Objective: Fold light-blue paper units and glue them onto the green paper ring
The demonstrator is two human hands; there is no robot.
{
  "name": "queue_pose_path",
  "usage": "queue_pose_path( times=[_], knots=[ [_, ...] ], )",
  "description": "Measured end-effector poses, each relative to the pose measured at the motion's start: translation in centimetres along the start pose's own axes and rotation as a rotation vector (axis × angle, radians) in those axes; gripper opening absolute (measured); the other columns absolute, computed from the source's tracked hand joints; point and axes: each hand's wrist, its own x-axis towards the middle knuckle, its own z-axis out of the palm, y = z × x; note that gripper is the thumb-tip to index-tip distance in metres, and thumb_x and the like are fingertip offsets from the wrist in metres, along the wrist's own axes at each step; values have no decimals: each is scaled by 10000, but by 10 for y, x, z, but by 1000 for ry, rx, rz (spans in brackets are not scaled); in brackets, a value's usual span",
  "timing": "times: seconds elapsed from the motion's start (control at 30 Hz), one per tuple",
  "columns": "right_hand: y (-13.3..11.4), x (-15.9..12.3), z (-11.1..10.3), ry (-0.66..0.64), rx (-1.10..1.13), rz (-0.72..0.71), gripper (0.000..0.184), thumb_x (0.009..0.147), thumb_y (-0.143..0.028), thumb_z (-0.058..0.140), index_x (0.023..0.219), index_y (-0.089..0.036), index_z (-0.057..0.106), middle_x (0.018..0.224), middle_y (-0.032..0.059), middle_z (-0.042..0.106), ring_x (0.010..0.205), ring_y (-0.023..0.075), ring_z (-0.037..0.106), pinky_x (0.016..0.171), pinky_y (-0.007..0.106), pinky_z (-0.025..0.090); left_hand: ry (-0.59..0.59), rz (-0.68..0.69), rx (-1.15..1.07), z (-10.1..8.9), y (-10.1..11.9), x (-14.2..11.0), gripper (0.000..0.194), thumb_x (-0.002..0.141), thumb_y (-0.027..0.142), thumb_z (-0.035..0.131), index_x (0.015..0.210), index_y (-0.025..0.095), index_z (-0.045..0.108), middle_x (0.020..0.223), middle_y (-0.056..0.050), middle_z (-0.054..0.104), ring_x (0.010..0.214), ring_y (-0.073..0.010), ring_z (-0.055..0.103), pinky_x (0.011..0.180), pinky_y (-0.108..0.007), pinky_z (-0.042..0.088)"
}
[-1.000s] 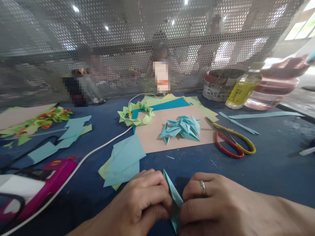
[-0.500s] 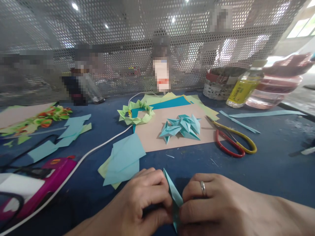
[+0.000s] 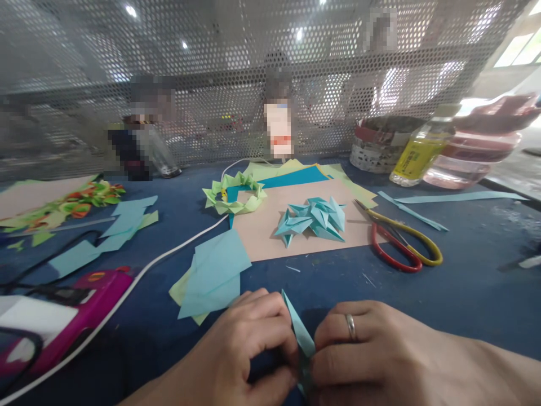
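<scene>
A folded light-blue paper piece [image 3: 301,330] stands on edge between my two hands, near the front of the table. My left hand [image 3: 256,344] pinches it from the left, fingers curled. From the right, my right hand [image 3: 363,349], with a ring on one finger, grips the same piece; its fingertips are partly hidden. Just beyond them lies a pile of folded blue paper pieces [image 3: 315,220] on a pale pink sheet [image 3: 262,239]. Loose blue paper squares [image 3: 217,276] lie ahead of my left hand.
Scissors [image 3: 401,237] with red and yellow handles lie at right. A green folded-paper ring [image 3: 234,194] sits behind. A white cable [image 3: 169,251] crosses past a magenta object [image 3: 101,304] at left. A yellow-labelled bottle [image 3: 418,152] stands before the perforated screen [image 3: 220,67].
Both hands keep their grip on the folded paper, and my left fingertips have shifted very slightly along it. The things on the table stay put.
</scene>
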Motion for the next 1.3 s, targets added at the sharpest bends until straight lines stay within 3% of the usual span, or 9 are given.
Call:
queue_pose_path(
  times=[0.23,0.37,0.6,0.77,1.03,1.13,1.3],
  knots=[
    [0,0,1,34,-2,11,126,966,-201,555,965,-149,669,864,17,659,763,149,533,736,282,439,2,13,-2,0,1,-1,169,778,50,616,738,210,581,806,60,587,806,-109,581,822,-253,380],
    [6,1,9,74,-73,-22,111,972,-210,564,902,-175,644,839,-18,645,746,126,521,670,286,404,62,77,-39,6,-9,-3,156,796,80,598,755,228,578,802,70,573,786,-108,567,805,-262,365],
    [13,-1,24,219,-82,-33,134,966,-221,588,838,-197,623,866,-56,656,786,91,536,659,282,385,62,74,-61,7,-11,-3,136,836,113,611,769,230,596,790,68,575,780,-112,564,805,-269,357],
    [5,1,27,253,-94,31,218,960,-219,600,744,-190,596,811,-63,652,746,83,532,663,277,383,88,25,-124,5,-10,-3,148,800,98,704,783,226,632,778,67,590,772,-112,566,749,-248,367],
    [7,1,32,272,-34,79,184,961,-257,599,787,-201,580,808,-39,647,770,87,576,704,261,406,73,-71,-104,3,-7,1,208,752,69,755,746,209,601,763,75,595,781,-107,580,724,-228,388],
    [9,-1,34,303,37,135,152,968,-280,587,843,-195,572,806,-39,641,765,79,578,698,252,406,55,-91,-69,2,-4,0,184,779,114,745,745,209,592,764,72,599,778,-113,582,751,-242,392],
    [8,-1,34,307,80,90,158,974,-252,573,830,-192,550,801,-51,642,758,72,568,691,246,398,40,-157,-29,3,1,0,178,790,143,730,741,212,574,766,81,588,788,-112,591,859,-268,380]
  ],
)
